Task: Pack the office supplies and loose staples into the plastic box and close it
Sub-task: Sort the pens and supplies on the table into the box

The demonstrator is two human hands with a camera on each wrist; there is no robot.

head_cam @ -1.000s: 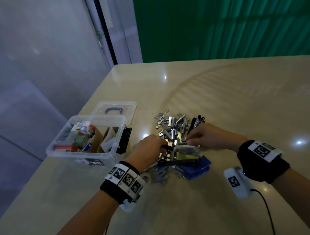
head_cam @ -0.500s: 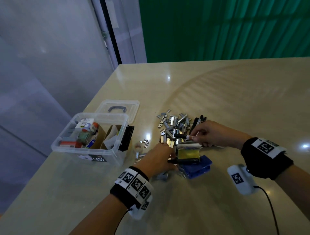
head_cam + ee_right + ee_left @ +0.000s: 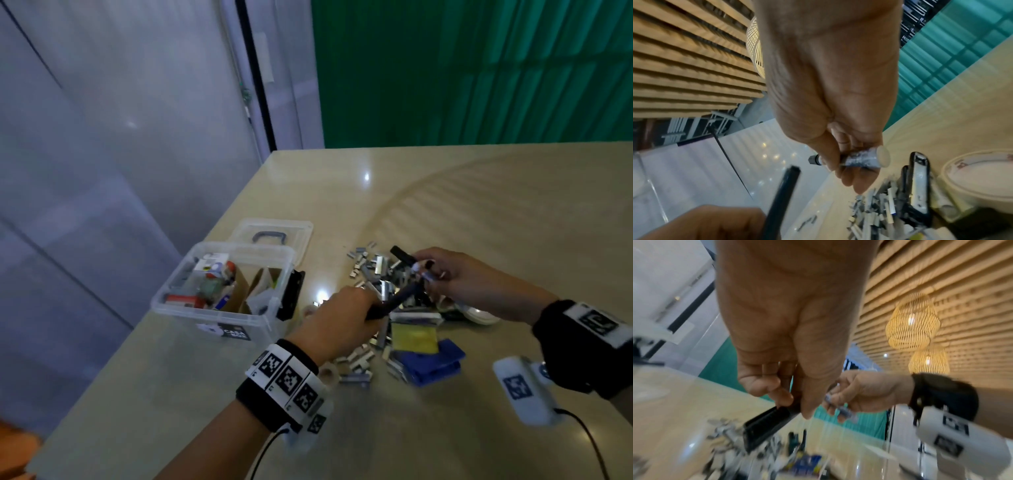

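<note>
Gripping a long black bar (image 3: 394,303), the left hand (image 3: 346,318) hovers over the staple pile (image 3: 373,274) near the middle of the counter (image 3: 479,212), fingers and thumb curled round the bar's lower end while the rest of it slants up and away toward the far edge. In the left wrist view the same black bar (image 3: 766,425) juts out below the fingers (image 3: 781,395), though motion blur hides what sort of tool it is. The right hand (image 3: 459,277) is raised just beyond, pinching a small silvery tube (image 3: 861,158) with a pale flat cap at one end and a dark nozzle at the other; its fingers wrap closely round the tube's body.

Loose staples lie scattered on the counter under and between both hands. Toward the near edge, just beside the pile, sit a yellow pad (image 3: 414,337) and a blue block (image 3: 435,359), the pad overlapping the block. A black stapler (image 3: 918,183) lies open among the staples beside a tape roll (image 3: 978,177) in the right wrist view.

Standing by the counter's left edge, the plastic box (image 3: 219,318) is open and holds small cartons and cardboard dividers. Its clear lid (image 3: 274,233) lies flat on the counter just behind it, handle up.
</note>
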